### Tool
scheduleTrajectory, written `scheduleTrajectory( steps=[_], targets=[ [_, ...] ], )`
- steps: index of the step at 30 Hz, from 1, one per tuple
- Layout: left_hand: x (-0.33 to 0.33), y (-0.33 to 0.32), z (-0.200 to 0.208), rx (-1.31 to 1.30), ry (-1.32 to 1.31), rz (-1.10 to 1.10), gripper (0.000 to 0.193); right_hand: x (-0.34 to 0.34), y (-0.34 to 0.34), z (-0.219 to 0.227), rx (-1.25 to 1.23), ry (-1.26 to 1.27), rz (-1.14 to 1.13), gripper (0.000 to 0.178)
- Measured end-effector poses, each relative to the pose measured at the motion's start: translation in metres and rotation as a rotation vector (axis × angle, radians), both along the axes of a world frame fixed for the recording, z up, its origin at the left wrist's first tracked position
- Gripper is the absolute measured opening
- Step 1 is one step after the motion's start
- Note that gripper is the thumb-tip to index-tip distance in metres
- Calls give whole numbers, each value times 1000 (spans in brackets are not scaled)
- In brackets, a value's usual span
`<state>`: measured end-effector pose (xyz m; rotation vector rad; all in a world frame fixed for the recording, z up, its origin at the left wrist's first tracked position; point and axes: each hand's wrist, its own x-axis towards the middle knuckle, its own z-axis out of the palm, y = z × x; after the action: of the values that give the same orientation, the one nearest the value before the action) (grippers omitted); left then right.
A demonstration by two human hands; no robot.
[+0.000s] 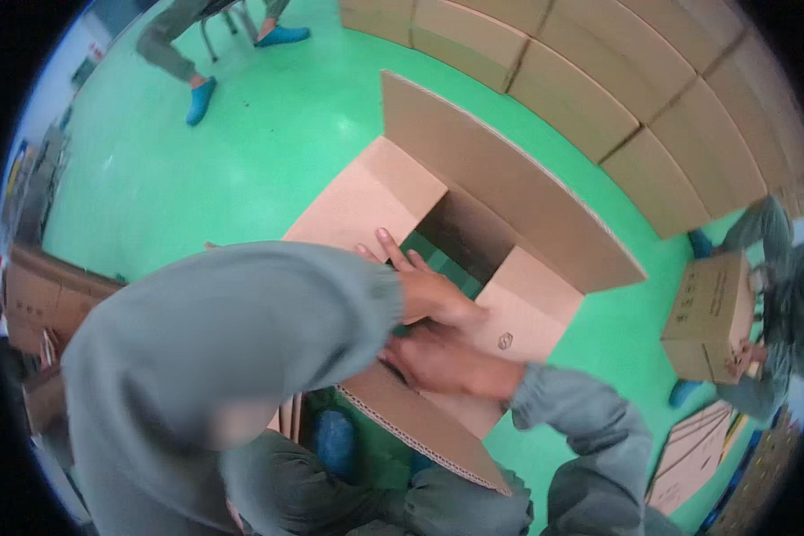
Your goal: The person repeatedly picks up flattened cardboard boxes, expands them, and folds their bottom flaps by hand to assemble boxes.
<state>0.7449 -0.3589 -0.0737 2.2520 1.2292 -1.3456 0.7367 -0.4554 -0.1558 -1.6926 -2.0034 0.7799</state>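
In front of me stands an open cardboard box [531,304] with its flaps spread. Its long far flap [500,179] stands raised, while the long near flap [429,433] leans toward my knees. Green shows inside the opening between the side flaps. My left hand [433,290] reaches over the opening, its fingers spread toward the left side flap [371,192]. Below it, my right hand [442,357] crosses over the right side flap and lies by the near flap's inner edge. Its fingers are blurred and partly hidden. My two hands overlap closely.
Stacked cartons [616,98] form a wall at the far right. At right, another person holds a carton [710,313] above flat cardboard sheets [692,451]. A seated person's legs and blue shoes [201,100] are at upper left. More cardboard [49,304] stands at far left.
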Motion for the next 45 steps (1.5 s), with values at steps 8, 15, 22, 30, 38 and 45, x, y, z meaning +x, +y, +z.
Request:
scheduleTrajectory(
  steps=[8, 15, 22, 30, 38, 45],
  targets=[
    [-13, 12, -8, -255, -49, -212, 112, 141, -78, 112, 485, 111, -672, 55],
    [-99, 29, 70, -335, -1122, -833, 102, 79, -84, 44, 350, 290, -543, 112],
    [56, 75, -83, 274, -1610, -775, 84, 25, -58, 0, 581, 569, -1283, 83],
    [-135, 185, -36, 801, -1642, -306, 72, -6, 50, -83, 587, 520, -1121, 67],
    [-322, 110, -122, 212, -605, -161, 122, -97, 105, -91, 121, 234, -109, 56],
    [-326, 15, -125, 134, -569, -253, 115, -117, 33, -105, 393, 20, 327, 71]
  ],
)
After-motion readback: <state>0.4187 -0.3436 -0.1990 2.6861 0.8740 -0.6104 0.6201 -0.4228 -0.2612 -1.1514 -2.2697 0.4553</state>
